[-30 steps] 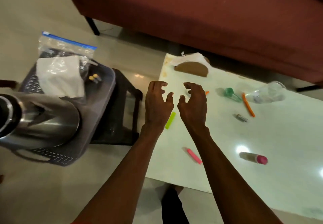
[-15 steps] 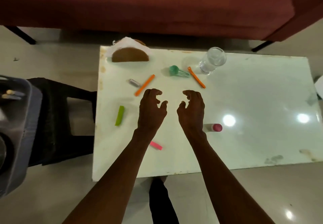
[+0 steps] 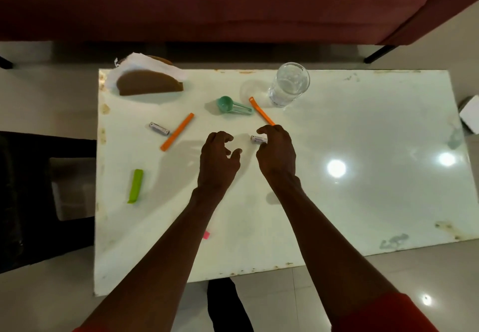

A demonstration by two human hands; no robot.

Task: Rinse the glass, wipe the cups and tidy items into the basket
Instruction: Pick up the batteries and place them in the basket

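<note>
Here the right hand (image 3: 276, 154) hovers low over the white table (image 3: 363, 202), its curled fingers pinching a small white tube (image 3: 258, 139) that sticks out toward the left hand (image 3: 217, 162). The left hand hangs just beside it, fingers loosely curled and holding nothing. Just beyond the right hand's knuckles an orange stick (image 3: 261, 111) lies flat, with a green scoop (image 3: 229, 105) beside it and the clear glass (image 3: 289, 84) standing upright farther out. Out past the left hand's outer side lie a second orange stick (image 3: 177, 131), a small battery (image 3: 159, 128) and, nearer the table's edge, a green clip (image 3: 136, 186). A brown napkin holder (image 3: 149, 83) with white napkins sits at the far corner on that side.
</note>
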